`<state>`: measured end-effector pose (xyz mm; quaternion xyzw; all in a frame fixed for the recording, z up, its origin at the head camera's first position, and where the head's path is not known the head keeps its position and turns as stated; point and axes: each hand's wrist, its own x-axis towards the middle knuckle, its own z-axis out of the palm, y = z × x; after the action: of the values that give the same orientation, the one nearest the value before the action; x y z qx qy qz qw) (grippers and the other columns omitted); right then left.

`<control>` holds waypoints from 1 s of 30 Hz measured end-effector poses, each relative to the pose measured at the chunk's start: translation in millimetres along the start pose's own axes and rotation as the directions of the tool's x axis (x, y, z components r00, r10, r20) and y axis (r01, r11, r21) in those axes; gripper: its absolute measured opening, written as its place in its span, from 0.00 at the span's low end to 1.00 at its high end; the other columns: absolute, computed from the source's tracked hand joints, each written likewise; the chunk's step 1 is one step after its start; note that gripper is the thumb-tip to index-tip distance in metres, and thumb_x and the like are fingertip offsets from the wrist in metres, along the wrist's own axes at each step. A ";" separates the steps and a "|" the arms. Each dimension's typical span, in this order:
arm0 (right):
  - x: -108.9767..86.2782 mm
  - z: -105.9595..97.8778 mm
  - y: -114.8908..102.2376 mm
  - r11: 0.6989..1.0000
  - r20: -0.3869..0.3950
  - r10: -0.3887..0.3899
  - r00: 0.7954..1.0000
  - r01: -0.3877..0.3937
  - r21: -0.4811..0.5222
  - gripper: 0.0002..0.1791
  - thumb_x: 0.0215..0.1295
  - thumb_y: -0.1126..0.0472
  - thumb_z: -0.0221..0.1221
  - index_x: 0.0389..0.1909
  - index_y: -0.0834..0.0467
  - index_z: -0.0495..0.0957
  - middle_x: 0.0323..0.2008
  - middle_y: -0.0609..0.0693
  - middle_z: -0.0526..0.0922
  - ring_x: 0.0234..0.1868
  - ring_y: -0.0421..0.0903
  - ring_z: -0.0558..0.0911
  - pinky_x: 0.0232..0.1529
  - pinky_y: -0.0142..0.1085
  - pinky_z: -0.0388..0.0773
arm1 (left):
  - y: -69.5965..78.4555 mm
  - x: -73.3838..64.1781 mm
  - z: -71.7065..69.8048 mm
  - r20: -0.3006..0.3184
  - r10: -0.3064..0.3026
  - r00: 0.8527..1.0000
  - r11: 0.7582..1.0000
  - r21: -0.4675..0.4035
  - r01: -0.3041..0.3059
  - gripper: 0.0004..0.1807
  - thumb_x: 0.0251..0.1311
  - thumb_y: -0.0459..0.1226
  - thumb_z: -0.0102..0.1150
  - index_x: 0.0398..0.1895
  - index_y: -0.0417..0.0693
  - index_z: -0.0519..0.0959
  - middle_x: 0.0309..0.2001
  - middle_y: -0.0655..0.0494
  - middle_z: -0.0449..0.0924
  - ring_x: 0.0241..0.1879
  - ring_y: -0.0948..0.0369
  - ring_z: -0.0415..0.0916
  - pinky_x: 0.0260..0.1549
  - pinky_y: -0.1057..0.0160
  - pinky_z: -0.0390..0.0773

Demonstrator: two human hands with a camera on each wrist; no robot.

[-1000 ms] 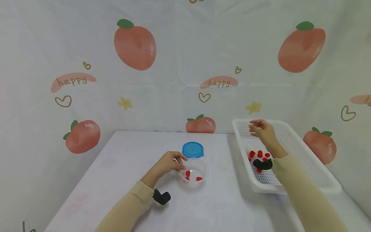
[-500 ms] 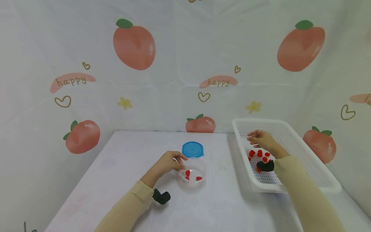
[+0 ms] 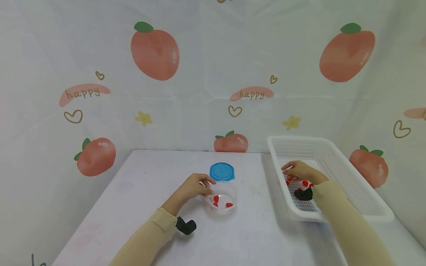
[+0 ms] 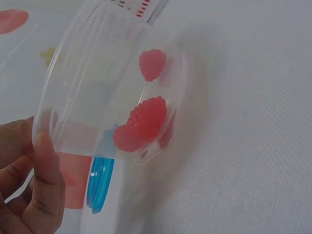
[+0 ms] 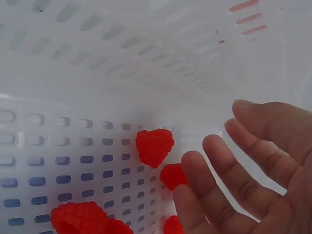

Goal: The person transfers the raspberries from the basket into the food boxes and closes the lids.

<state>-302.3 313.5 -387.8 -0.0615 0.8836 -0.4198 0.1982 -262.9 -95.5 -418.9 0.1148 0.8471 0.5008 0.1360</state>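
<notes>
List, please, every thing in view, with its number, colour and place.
Table: 1, white, foreground
Backdrop: 1, white with fruit prints, behind table
Basket: 1, white, on table's right
Tub: 1, clear, mid-table
Lid: 1, blue, beyond the tub
Tub raspberries: 3, red, on tub floor
Basket raspberries: at least 4, red, on basket floor
Wrist devices: 2, black, one per wrist
Sleeves: 2, beige, one per arm
Left hand: 1, bare, pinching tub rim
Right hand: 1, bare, inside basket

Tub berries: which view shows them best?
Left wrist: the berries appear close up, bumpy texture visible through the clear tub. Head: small red shapes, little detail. Right wrist: none discernible; it shows other berries in the basket.
</notes>
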 end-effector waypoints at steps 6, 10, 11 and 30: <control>-1.3 0.1 0.8 0.999 0.046 0.010 0.999 -0.008 -0.043 0.18 0.66 0.66 0.55 0.50 0.76 0.69 0.26 0.46 0.78 0.26 0.38 0.75 0.30 0.32 0.76 | -0.3 -0.3 -0.1 0.005 0.004 1.000 1.000 -0.007 -0.004 0.16 0.51 0.33 0.71 0.45 0.41 0.82 0.30 0.52 0.74 0.26 0.59 0.75 0.32 0.62 0.82; -4.0 0.8 -0.6 0.996 0.066 0.032 0.997 -0.026 -0.087 0.18 0.64 0.66 0.55 0.49 0.75 0.70 0.27 0.46 0.78 0.28 0.39 0.76 0.33 0.35 0.77 | 0.1 -1.2 -0.8 0.005 -0.001 1.000 1.000 -0.001 0.001 0.16 0.51 0.33 0.71 0.45 0.42 0.82 0.29 0.53 0.75 0.26 0.59 0.75 0.33 0.60 0.82; -4.6 0.8 -0.8 0.995 0.071 0.040 0.997 -0.033 -0.098 0.18 0.64 0.66 0.55 0.50 0.75 0.71 0.27 0.46 0.78 0.29 0.39 0.75 0.34 0.35 0.77 | 0.2 -1.3 -1.0 0.004 -0.002 1.000 1.000 0.000 0.002 0.16 0.51 0.33 0.71 0.45 0.43 0.82 0.29 0.53 0.75 0.26 0.59 0.75 0.34 0.60 0.82; -6.5 6.4 2.8 0.973 0.108 0.196 0.975 -0.179 -0.149 0.06 0.60 0.67 0.60 0.37 0.61 0.75 0.22 0.44 0.72 0.25 0.39 0.73 0.29 0.32 0.75 | -0.4 0.9 0.5 0.008 0.002 1.000 1.000 0.005 -0.002 0.16 0.51 0.33 0.71 0.45 0.41 0.82 0.29 0.53 0.75 0.25 0.59 0.75 0.32 0.60 0.82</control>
<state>-293.6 312.5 -391.7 -0.0169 0.8986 -0.3325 0.2858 -263.6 -95.1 -419.6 0.1179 0.8476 0.4984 0.1385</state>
